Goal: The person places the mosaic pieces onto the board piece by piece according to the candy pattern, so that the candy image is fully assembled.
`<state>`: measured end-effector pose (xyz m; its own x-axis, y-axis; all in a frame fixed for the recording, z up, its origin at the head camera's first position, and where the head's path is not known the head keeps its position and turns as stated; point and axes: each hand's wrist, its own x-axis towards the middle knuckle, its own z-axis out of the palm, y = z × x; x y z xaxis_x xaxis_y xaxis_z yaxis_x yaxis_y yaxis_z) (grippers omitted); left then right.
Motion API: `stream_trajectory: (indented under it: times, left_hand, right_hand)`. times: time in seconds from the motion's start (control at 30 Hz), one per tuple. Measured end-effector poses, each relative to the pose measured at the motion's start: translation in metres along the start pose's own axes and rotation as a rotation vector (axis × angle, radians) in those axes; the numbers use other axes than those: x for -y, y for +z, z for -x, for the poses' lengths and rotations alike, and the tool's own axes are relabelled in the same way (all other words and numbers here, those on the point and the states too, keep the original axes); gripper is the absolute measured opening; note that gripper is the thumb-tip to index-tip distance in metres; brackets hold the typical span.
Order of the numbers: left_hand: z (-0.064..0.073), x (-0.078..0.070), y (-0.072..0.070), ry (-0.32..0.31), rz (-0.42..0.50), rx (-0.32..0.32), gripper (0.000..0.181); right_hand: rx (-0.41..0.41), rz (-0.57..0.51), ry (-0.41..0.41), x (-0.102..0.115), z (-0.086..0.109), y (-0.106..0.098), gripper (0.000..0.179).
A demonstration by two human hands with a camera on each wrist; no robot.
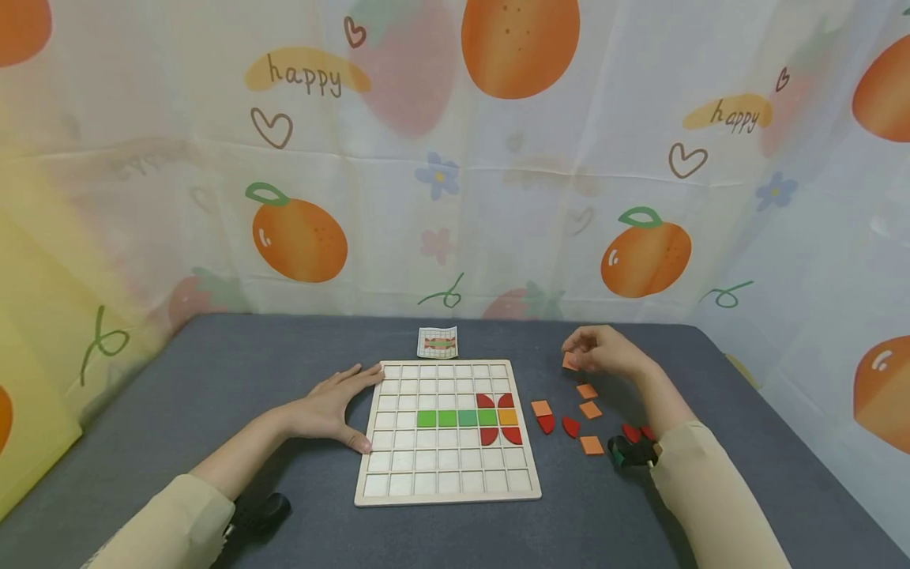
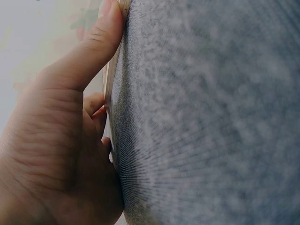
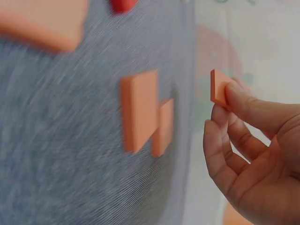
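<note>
Between thumb and fingers, my right hand (image 1: 604, 349) pinches an orange square tile (image 3: 219, 87), lifted off the table at the back right. My left hand (image 1: 323, 407) is spread along the left edge of a white grid board (image 1: 398, 482), its thumb and fingertips touching the rim. A row of green square tiles (image 1: 447, 419) runs across the board and ends in a yellow-orange tile (image 1: 508, 417). Red quarter-round tiles (image 1: 489, 436) sit above and below the right end of that row.
Loose orange squares (image 1: 592, 446) and red quarter-round pieces (image 1: 570, 427) lie right of the board on the dark grey table (image 1: 320, 506). Behind the board is a small pattern card (image 1: 437, 343). A fruit-printed curtain (image 1: 441, 221) hangs behind the table.
</note>
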<state>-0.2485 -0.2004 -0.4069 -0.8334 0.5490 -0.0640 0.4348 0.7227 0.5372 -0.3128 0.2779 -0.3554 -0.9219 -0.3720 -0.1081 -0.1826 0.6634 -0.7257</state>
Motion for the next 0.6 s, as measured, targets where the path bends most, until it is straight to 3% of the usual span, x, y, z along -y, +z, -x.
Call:
stream_trajectory:
  times: [0.27,0.6]
  left_hand:
    - [0.002,-0.003,-0.001,0.004,-0.002,-0.002,0.114]
    - [0.004,-0.004,-0.003,0.007,0.0,0.002,0.114]
  right_hand:
    - [0.053,-0.04,-0.09,0.027,-0.001,0.006,0.033]
    - [0.121,-0.043,-0.2,0.06,-0.006,0.034,0.031]
